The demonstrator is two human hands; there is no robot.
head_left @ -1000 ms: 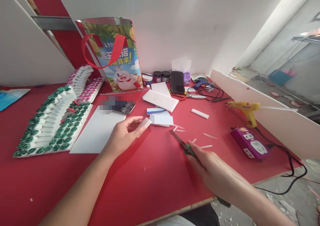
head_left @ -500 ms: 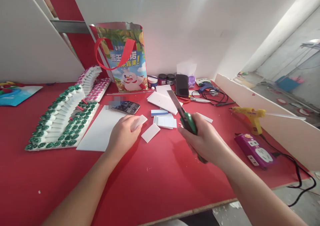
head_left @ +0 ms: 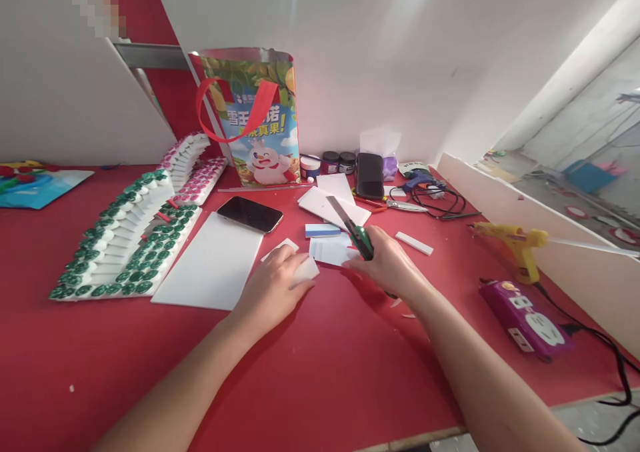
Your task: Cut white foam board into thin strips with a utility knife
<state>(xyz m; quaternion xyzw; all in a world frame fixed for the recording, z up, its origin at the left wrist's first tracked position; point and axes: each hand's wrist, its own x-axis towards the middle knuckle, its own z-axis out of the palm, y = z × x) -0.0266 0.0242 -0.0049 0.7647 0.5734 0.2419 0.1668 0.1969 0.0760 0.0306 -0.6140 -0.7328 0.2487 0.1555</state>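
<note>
Bag (head_left: 271,147): white "雪王…诺", yellow "真果!"; red handle (head_left: 262,107) covers some characters.

Observed: my left grip (head_left: 275,282) and right grip (head_left: 394,259) are bare; left forearm (head_left: 197,365) and right forearm (head_left: 467,349) likewise bare, each tapering towards its wrist.

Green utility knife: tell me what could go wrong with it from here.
The green utility knife has its blade out in the right hand; a swing leftward could cut the left hand, resting by the small white piece.
The blade tip, over the white boards, might score them if lowered.
A stray stroke could scratch the black phone.
</note>
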